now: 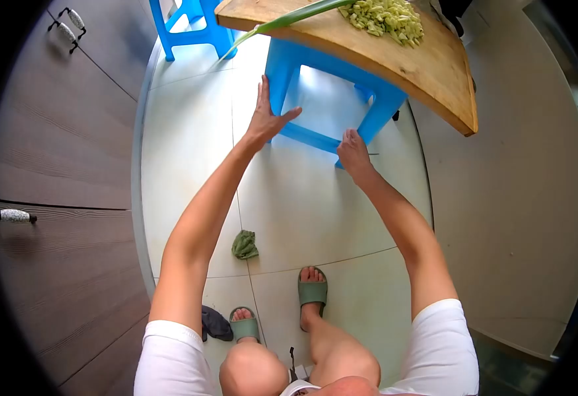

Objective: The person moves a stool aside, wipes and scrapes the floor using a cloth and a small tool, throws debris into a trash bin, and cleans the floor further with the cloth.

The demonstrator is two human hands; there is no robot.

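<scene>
Bright overall, with the pale floor (315,211) glaring near white toward 12 o'clock, where it shows through the blue stool (381,109). The brown cabinets (64,145) at 9 o'clock sit dimmer, faint shadows by their handles (15,216). Wide-angle distortion bows straight lines (the wooden board (434,72) curves noticeably), and blackness swallows the corners.

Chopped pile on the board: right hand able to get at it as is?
Probably yes: the right hand, down at the blue stool, would need to rise past the edge of the wooden board, but the chopped pile looks uncovered.
</scene>
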